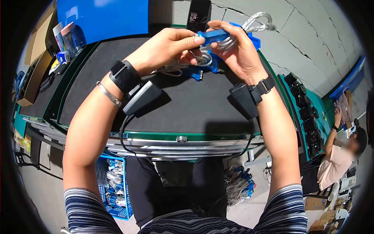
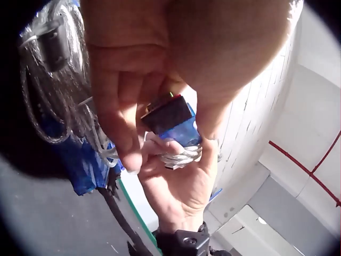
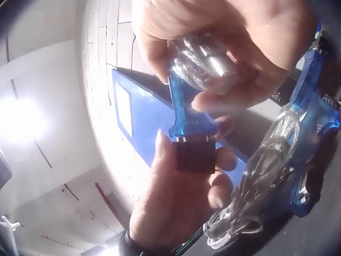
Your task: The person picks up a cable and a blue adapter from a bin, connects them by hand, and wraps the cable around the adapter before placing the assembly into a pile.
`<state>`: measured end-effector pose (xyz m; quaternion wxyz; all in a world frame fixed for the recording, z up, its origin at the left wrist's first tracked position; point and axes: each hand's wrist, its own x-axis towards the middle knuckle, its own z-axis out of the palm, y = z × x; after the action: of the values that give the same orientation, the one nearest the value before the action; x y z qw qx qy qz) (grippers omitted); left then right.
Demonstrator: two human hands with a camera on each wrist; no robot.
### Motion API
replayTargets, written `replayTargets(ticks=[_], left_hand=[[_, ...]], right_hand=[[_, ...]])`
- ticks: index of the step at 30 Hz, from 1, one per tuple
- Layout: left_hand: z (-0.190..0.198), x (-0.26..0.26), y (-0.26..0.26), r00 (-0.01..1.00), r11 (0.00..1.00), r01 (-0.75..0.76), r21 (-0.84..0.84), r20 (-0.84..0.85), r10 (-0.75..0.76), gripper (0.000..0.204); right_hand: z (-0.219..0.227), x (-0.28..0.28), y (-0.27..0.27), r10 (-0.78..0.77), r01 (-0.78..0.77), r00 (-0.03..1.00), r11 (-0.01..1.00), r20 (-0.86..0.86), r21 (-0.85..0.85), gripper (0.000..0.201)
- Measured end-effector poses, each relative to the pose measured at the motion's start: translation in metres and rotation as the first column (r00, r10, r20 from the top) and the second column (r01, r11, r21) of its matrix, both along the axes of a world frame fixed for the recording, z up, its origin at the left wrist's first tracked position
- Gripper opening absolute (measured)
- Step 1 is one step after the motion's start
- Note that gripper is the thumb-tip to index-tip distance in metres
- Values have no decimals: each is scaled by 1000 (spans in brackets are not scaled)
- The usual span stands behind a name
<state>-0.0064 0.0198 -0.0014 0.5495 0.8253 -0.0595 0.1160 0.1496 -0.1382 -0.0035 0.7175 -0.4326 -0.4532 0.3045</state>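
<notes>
Above the dark mat, both hands meet at a translucent blue cable connector point(image 1: 213, 36). My right hand point(image 1: 243, 54) holds it together with its bundled silver cable point(image 3: 205, 61), whose loop point(image 1: 260, 21) sticks out beyond the fingers. From the other side my left hand point(image 1: 169, 46) pinches the connector's end, with thumb and fingers around a black block point(image 3: 196, 154) fitted there. In the left wrist view that black block point(image 2: 169, 113) shows between the fingers. Under the hands lie more silver cables point(image 3: 266, 170) with blue connectors point(image 1: 196, 75), partly hidden by the left hand.
A phone point(image 1: 199, 15) leans at the mat's back edge, near a blue panel point(image 1: 103, 19). Bottles point(image 1: 72, 38) and a cardboard box point(image 1: 35, 74) stand at left. Below are a blue basket point(image 1: 125, 187) of cables and a cable pile point(image 1: 238, 187). Another person point(image 1: 337, 160) sits at right.
</notes>
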Motion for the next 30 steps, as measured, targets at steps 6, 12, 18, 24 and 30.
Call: replayTargets(ticks=[6,12,18,24,30], left_hand=[[-3,6,8,940,977,-211,44,285,190,49],[-6,10,5,870,920,-362,150,410,275,48],[-4,7,2,855,876,-418,241,430,290,48],[-1,3,-2,820,830,-464,310,504,271,40],[3,1,-5,938,991,-61,123,345,15,31]], right_hand=[[-2,-12,4,-176,180,984,972,38,-150,60],[-2,-14,4,-189,186,982,970,0,-156,56],[-2,-15,6,-203,212,972,975,120,-68,63],[2,-17,3,-112,113,993,993,-39,40,80],[5,-15,0,-97,94,989,995,-111,-33,76]])
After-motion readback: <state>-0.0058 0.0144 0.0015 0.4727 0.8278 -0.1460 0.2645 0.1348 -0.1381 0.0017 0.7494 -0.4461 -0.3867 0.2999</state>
